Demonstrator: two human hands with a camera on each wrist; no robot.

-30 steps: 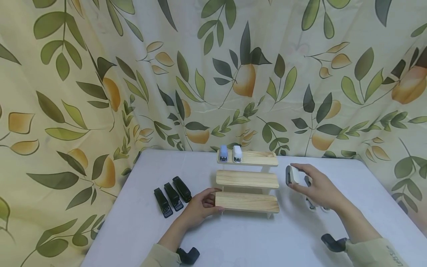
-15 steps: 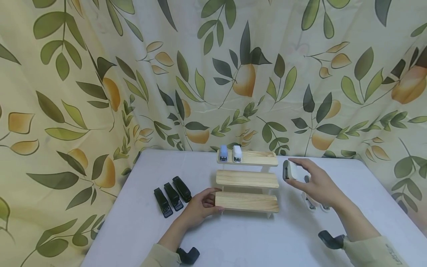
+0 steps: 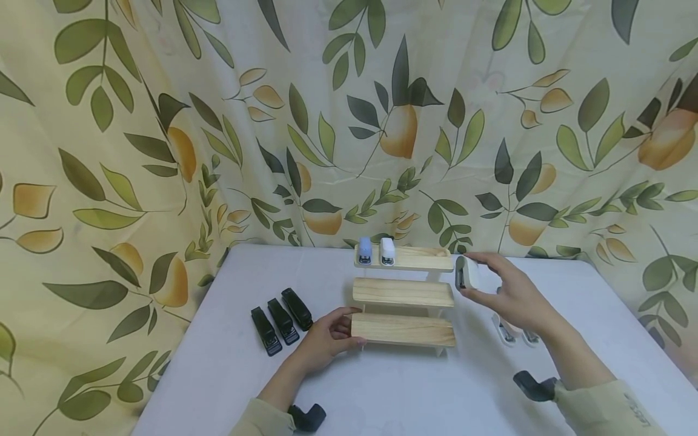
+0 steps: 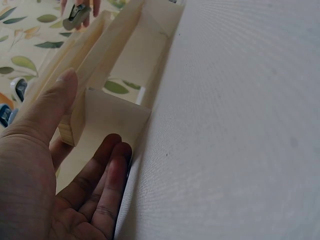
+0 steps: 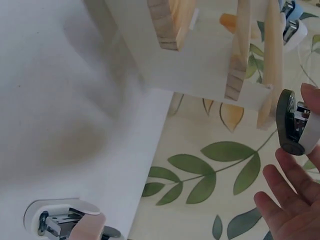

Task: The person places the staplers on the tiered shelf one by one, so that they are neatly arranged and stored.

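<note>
A small white-and-grey stapler (image 3: 468, 272) is pinched between the thumb and fingers of my right hand (image 3: 518, 297), raised beside the right end of the top step. The right wrist view shows its dark grey base (image 5: 286, 120) facing the rack. My left hand (image 3: 327, 340) grips the left end of the three-step wooden rack (image 3: 403, 330) at its lowest board. Seen from the left wrist, the thumb (image 4: 62, 92) lies along the board and several fingers reach toward the pale side panel (image 4: 117, 107). A blue stapler (image 3: 365, 251) and a white stapler (image 3: 388, 251) stand on the top step's left half.
Three black staplers (image 3: 281, 321) lie side by side left of the rack. Below my right forearm, more small staplers sit on the white table (image 3: 403, 393), one with a pink top (image 5: 87, 227), partly hidden. A leaf-patterned curtain (image 3: 349, 121) hangs behind the table.
My right hand has moved left and slightly up with the white-and-grey stapler, closer to the top step. Small staplers beneath that hand show differently as it moves. My left hand stays on the rack.
</note>
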